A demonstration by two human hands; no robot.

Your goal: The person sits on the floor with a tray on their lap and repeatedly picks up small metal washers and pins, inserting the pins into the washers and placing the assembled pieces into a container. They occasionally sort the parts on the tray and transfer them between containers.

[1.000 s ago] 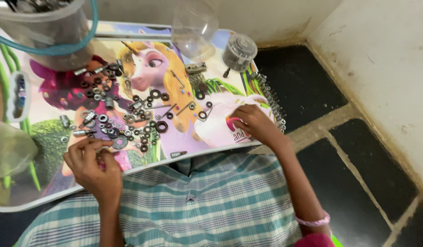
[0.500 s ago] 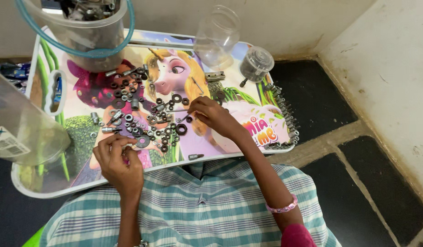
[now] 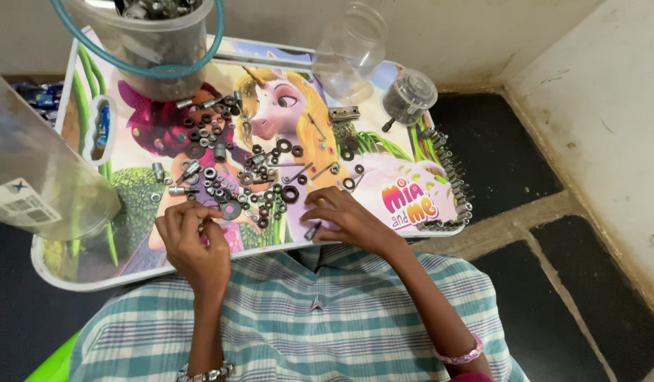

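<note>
A colourful cartoon lap tray (image 3: 58, 269) rests over my lap. A loose pile of dark washers, nuts and short bolts (image 3: 235, 180) covers its middle. My left hand (image 3: 193, 240) sits at the pile's near-left edge, beside a large dark washer (image 3: 231, 210). Its fingertips are pinched together on a small metal part that is mostly hidden. My right hand (image 3: 345, 219) lies flat-ish near the tray's front rim. Its thumb and fingers close over a small bolt (image 3: 313, 230).
A tub with a teal rim (image 3: 150, 49) holds metal parts at the back left. A clear jar (image 3: 348, 46) and a small round container (image 3: 410, 93) stand at the back. A large clear jar (image 3: 30, 184) overhangs the left. Bolts (image 3: 451, 177) line the tray's right edge.
My right hand drew back from the middle of the pile to the small bolt by the front rim. My left hand stayed curled at the pile's edge. The view shifted.
</note>
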